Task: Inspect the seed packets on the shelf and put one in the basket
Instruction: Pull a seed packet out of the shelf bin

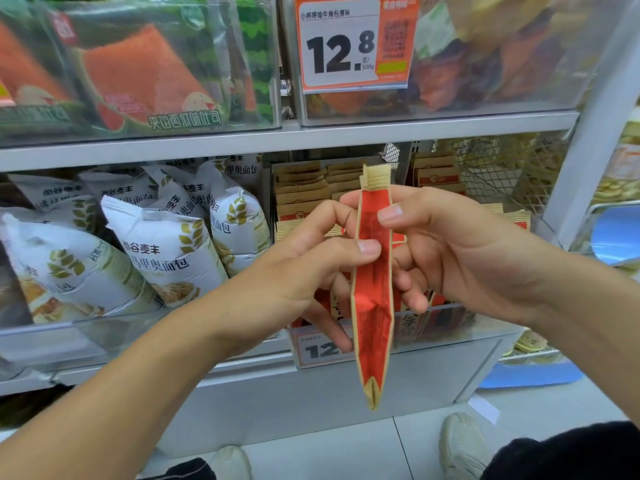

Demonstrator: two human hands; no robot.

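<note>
Paper, thin and crushable, makes the narrow red-and-tan seed packet light, so keep your left hand and right hand pinching its upper edges gently.

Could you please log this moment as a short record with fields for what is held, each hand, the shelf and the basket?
held item: red and kraft-paper packet, upright, seen edge-on
left hand: thumb and fingers pinch the packet's left side
right hand: thumb and fingers pinch its upper right side
source bin: matching kraft packets stacked behind the hands
neighbouring stock: white bread bags on the left
price tag: reads 12.8
basket: not in view
</note>
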